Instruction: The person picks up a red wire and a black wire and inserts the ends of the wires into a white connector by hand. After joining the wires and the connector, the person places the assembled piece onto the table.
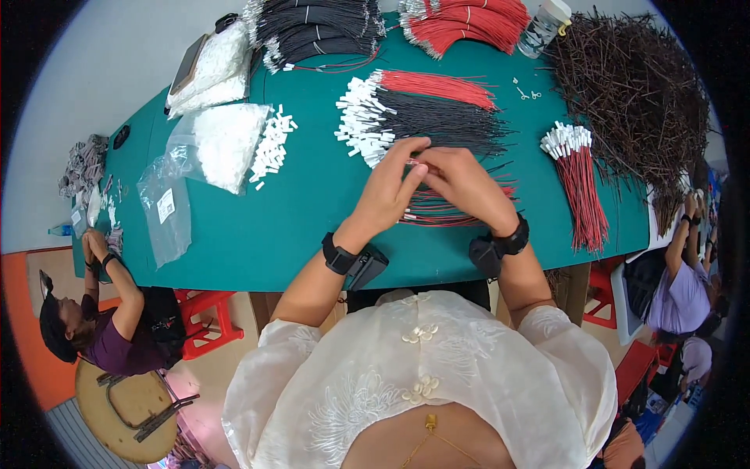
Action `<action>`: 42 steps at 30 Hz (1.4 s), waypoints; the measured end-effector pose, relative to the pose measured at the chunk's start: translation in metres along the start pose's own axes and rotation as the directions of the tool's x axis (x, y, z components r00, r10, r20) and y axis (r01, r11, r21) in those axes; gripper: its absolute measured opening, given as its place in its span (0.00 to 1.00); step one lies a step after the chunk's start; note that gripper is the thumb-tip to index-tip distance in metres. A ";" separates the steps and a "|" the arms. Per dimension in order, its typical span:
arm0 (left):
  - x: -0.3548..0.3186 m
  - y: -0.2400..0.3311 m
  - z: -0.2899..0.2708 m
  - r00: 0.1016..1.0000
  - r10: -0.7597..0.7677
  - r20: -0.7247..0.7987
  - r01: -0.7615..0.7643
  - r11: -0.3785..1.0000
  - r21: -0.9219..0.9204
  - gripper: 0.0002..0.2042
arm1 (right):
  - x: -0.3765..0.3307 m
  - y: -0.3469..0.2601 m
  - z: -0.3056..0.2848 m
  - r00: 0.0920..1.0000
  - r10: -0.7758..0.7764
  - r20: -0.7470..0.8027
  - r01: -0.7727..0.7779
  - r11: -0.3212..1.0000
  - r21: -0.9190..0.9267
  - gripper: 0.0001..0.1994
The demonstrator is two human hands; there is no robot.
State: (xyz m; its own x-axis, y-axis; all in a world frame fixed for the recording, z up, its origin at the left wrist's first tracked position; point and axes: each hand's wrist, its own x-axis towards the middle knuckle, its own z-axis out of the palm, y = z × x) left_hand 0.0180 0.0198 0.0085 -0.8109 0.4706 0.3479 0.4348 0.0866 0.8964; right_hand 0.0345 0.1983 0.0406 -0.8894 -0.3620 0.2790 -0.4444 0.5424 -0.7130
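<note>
My left hand (391, 190) and my right hand (466, 184) meet over the middle of the table, fingertips pinched together. Between them shows a short bit of red wire (412, 162); most of it is hidden by the fingers. Under and in front of my hands lie loose red wires (437, 216). Just beyond them spreads a row of black wires (445, 117) and red wires (433, 84), with white connector housings (364, 117) on their left ends. Each wrist wears a black strap with a small device.
Left of the wires are a pile of white housings (271, 148) and a plastic bag (226, 144) of more. To the right lie a red wire bundle (579, 187) and a heap of dark brown wires (629, 86). Black bundles (316, 31), red bundles (469, 23) and a clear jar (541, 33) stand at the back.
</note>
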 end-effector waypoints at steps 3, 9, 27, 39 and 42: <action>0.000 0.002 -0.009 0.992 -0.111 -0.057 0.106 0.991 -0.081 0.18 | 0.000 0.001 -0.013 1.000 -0.012 0.023 0.011 0.999 0.035 0.06; 0.001 0.001 -0.022 0.957 -0.273 -0.096 0.270 0.962 -0.035 0.12 | -0.006 0.010 -0.011 0.989 0.143 -0.043 -0.147 0.980 -0.134 0.07; 0.017 -0.020 -0.029 0.964 0.199 -0.178 -0.011 0.697 0.717 0.11 | -0.002 0.015 0.004 0.970 0.098 -0.221 -0.141 0.972 -0.189 0.08; 0.008 -0.018 -0.031 0.922 -0.388 -0.003 0.341 0.815 -0.469 0.09 | -0.001 0.017 0.000 0.921 0.268 -0.284 -0.176 0.934 0.310 0.08; 0.005 -0.018 -0.031 0.891 -0.451 0.048 0.406 0.745 -0.529 0.09 | -0.002 0.012 -0.006 0.913 0.346 -0.215 -0.262 0.903 0.341 0.08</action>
State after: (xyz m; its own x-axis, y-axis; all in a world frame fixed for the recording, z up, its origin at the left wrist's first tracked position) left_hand -0.0064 -0.0063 0.0025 -0.8999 0.4226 -0.1078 -0.2123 -0.2084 0.9547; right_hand 0.0304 0.2101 0.0348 -0.9890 0.0206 0.1466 -0.1320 0.3262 -0.9360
